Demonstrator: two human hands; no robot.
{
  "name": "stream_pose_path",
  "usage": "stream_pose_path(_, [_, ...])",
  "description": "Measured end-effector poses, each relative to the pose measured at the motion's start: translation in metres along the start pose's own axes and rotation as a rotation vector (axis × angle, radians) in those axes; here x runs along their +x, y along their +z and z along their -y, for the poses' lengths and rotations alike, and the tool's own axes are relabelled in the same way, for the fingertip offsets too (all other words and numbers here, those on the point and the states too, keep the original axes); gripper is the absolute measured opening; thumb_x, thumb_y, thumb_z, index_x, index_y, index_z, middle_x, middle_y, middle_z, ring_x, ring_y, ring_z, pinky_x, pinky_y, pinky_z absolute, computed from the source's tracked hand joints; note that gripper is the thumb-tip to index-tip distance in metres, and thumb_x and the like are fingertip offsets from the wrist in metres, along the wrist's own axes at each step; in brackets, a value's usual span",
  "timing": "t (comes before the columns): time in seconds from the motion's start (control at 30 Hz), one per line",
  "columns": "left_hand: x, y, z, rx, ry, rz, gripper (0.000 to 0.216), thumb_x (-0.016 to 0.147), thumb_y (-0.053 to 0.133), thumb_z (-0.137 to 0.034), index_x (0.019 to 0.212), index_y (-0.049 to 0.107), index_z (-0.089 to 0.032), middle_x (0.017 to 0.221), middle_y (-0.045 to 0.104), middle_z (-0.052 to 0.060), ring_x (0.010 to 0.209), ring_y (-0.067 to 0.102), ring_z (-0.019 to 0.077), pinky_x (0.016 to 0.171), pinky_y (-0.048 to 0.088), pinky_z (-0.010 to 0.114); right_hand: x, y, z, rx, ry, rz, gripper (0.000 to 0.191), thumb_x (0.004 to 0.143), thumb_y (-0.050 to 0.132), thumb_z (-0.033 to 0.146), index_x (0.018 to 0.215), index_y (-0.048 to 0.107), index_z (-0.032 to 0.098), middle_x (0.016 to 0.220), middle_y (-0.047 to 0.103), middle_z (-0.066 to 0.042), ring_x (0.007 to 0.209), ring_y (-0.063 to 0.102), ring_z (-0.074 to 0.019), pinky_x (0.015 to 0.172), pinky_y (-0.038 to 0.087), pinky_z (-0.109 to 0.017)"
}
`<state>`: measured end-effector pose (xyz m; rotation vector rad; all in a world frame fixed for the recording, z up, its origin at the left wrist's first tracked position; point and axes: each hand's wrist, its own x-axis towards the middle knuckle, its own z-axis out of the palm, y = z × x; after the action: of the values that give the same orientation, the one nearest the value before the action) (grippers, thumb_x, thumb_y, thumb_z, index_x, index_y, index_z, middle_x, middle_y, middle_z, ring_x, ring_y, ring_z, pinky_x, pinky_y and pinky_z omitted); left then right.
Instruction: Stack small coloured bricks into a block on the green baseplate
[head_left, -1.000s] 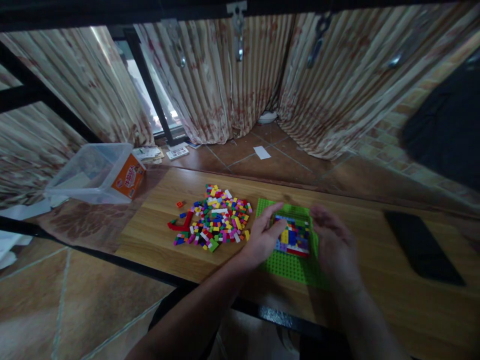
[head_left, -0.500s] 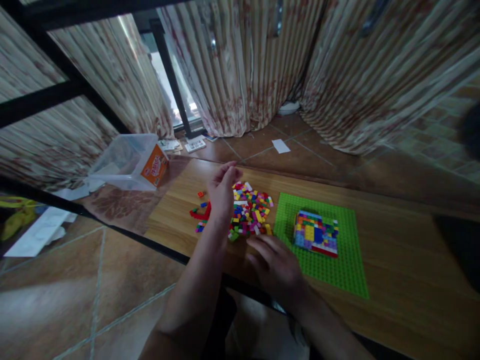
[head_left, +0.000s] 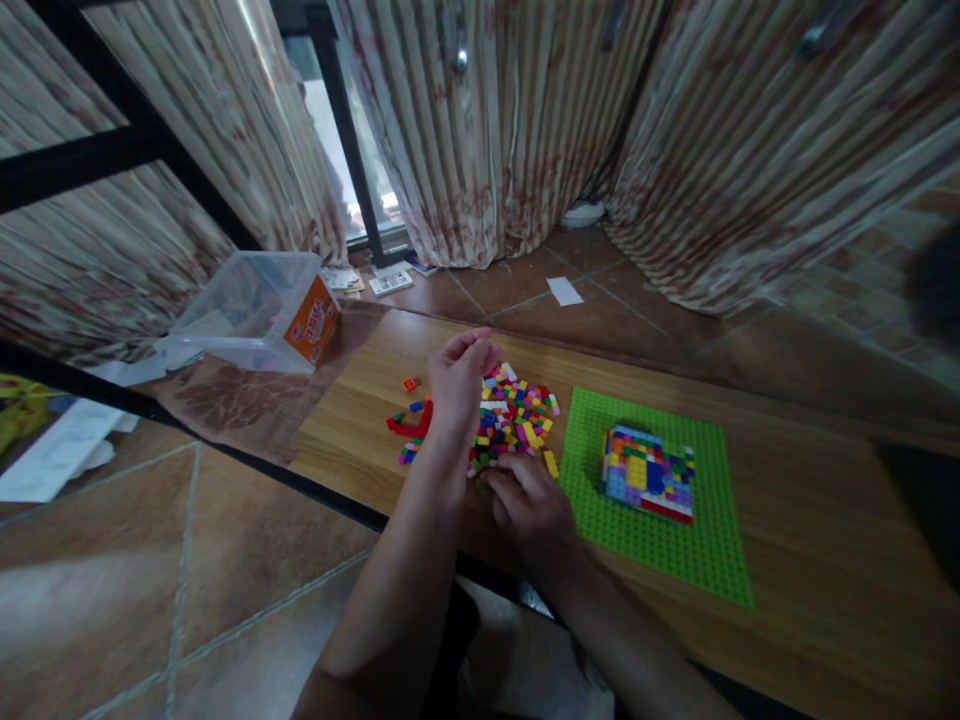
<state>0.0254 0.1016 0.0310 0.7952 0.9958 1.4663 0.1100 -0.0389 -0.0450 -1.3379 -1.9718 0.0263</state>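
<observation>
My left hand point(head_left: 457, 385) is raised over the pile of toy building bricks point(head_left: 525, 405), its fingers curled and pressed together. Whatever it may hold is hidden. My right hand point(head_left: 534, 505) lies low at the near edge of the pile, fingers reaching forward and slightly apart. Its fingertips touch or nearly touch a green brick point(head_left: 478, 466). To the right, a block built of many-coloured bricks point(head_left: 646, 473) sits on a green studded baseplate point(head_left: 675, 555). A red angled piece point(head_left: 411, 425) lies left of the pile, partly behind my left wrist.
The bricks and baseplate lie on a long wooden table point(head_left: 810, 500) with a dark front edge. A clear plastic bin point(head_left: 251, 345) with an orange label stands beyond its left end. A lone orange brick point(head_left: 409, 384) lies left of the pile. Curtains point(head_left: 450, 140) hang behind.
My right hand has moved forward and left, to the pile's near edge by the green brick. My left hand stays raised and curled. The whole view has shifted slightly.
</observation>
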Motion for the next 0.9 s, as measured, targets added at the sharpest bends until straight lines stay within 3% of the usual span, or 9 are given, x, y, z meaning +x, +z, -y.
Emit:
stream_pose_path(0.13, [-0.001,0.002,0.001,0.005,-0.021,0.011,0.014,0.071,0.073,-0.024,0.082,0.069,-0.015,0.064,0.065,-0.003,0.063,0.063,0.0087,0.071,0.051,0.023,0.0,-0.012,0.003,0.093,0.016,-0.019,0.019,0.098,0.051,0.014,0.103,0.068,0.022,0.106,0.073,-0.009,0.098,0.071,-0.0228,0.089,0.061,-0.041])
stream_pose_path(0.27, [-0.004,0.007,0.004,0.013,-0.039,0.055,0.019,0.066,0.077,-0.025,0.081,0.07,-0.015,0.065,0.067,-0.002,0.063,0.063,0.009,0.071,0.052,0.023,0.002,-0.049,-0.004,0.228,0.122,-0.054,0.013,0.1,0.053,0.023,0.104,0.066,0.024,0.099,0.076,-0.006,0.093,0.073,-0.0192,0.08,0.062,-0.032])
stream_pose_path(0.4, [-0.01,0.015,0.011,0.053,-0.053,0.095,0.017,0.065,0.077,-0.024,0.079,0.072,-0.016,0.065,0.067,-0.002,0.064,0.063,0.0096,0.07,0.052,0.023,-0.006,-0.097,-0.032,0.241,0.412,-0.177,0.009,0.093,0.066,0.033,0.097,0.07,0.027,0.097,0.076,-0.004,0.084,0.074,-0.0187,0.074,0.062,-0.033])
stream_pose_path(0.5, [-0.018,0.023,0.022,0.122,-0.06,0.141,0.014,0.067,0.074,-0.021,0.08,0.073,-0.015,0.068,0.07,-0.002,0.065,0.065,0.0105,0.071,0.053,0.024,-0.02,-0.126,-0.062,0.284,0.662,-0.286,0.023,0.084,0.074,0.042,0.099,0.071,0.025,0.094,0.077,-0.004,0.078,0.074,-0.0194,0.071,0.063,-0.034])
stream_pose_path(0.6, [-0.026,0.031,0.035,0.202,-0.06,0.215,0.014,0.07,0.071,-0.02,0.083,0.075,-0.015,0.07,0.072,0.0,0.064,0.065,0.0117,0.066,0.052,0.024,-0.033,-0.144,-0.085,0.317,0.784,-0.297,0.031,0.08,0.077,0.047,0.099,0.072,0.023,0.084,0.077,-0.003,0.072,0.073,-0.0195,0.065,0.062,-0.032])
stream_pose_path(0.7, [-0.033,0.036,0.047,0.272,-0.047,0.29,0.013,0.072,0.069,-0.019,0.083,0.075,-0.016,0.069,0.072,0.0,0.063,0.065,0.0126,0.063,0.05,0.023,-0.039,-0.15,-0.093,0.278,0.8,-0.245,0.031,0.082,0.074,0.048,0.099,0.073,0.023,0.086,0.078,-0.004,0.074,0.074,-0.0203,0.067,0.061,-0.032])
stream_pose_path(0.9, [-0.048,0.043,0.063,0.425,-0.008,0.441,0.013,0.078,0.066,-0.016,0.087,0.076,-0.017,0.073,0.074,0.001,0.069,0.067,0.0147,0.067,0.05,0.025,-0.037,-0.148,-0.091,0.203,0.64,-0.16,0.02,0.088,0.066,0.041,0.096,0.074,0.024,0.095,0.077,-0.006,0.083,0.075,-0.022,0.077,0.062,-0.037])
